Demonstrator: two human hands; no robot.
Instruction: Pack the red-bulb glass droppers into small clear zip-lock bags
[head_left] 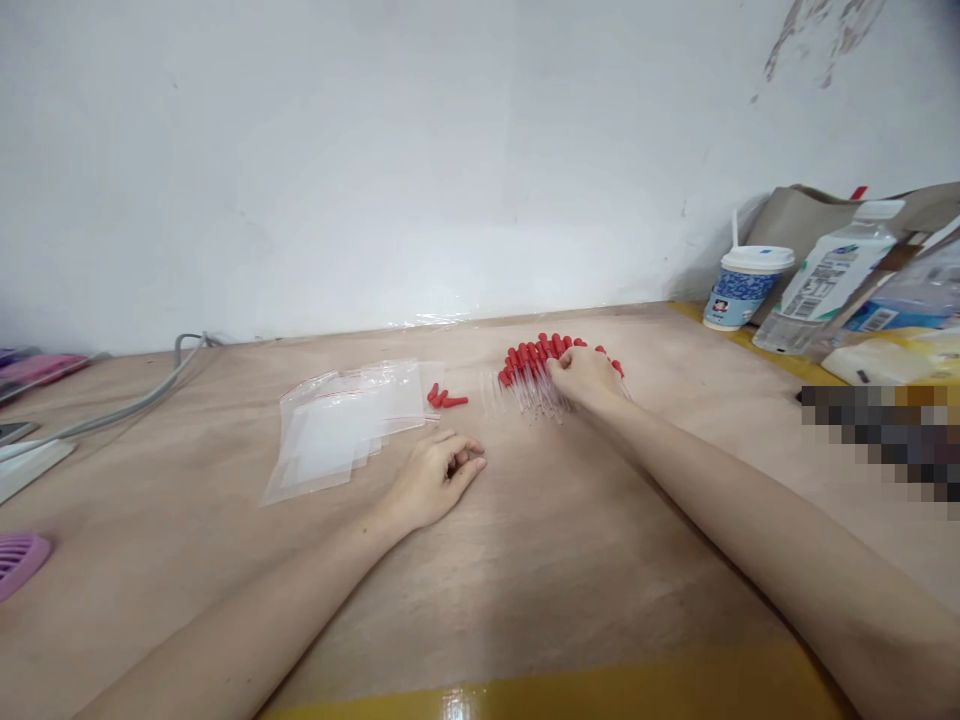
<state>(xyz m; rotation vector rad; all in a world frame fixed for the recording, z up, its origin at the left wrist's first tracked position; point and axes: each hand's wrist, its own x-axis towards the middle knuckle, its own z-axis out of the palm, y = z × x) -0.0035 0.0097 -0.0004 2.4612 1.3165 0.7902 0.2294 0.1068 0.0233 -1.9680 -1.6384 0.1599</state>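
Observation:
A pile of thin clear droppers with red bulbs [529, 357] lies at the middle right of the table, the bulbs pointing to the wall. My right hand [585, 374] reaches into the pile, its thumb and fingertips closed on a red-bulbed dropper; the hand hides part of the pile. My left hand [439, 475] rests on the table, fingers loosely curled with a gap to the thumb and nothing between them. Beyond it lie several loose red bulbs [448, 400] and a few clear tubes [491, 393]. Overlapping clear zip bags [330, 430] are fanned out to the left.
At the right stand a paper cup with a straw [739, 290] and a plastic bottle [829, 270], before a grey bag [795, 215]. A grey cable [161, 390] runs along the left. A purple slotted object [21, 562] sits at the left edge. The wall closes the back.

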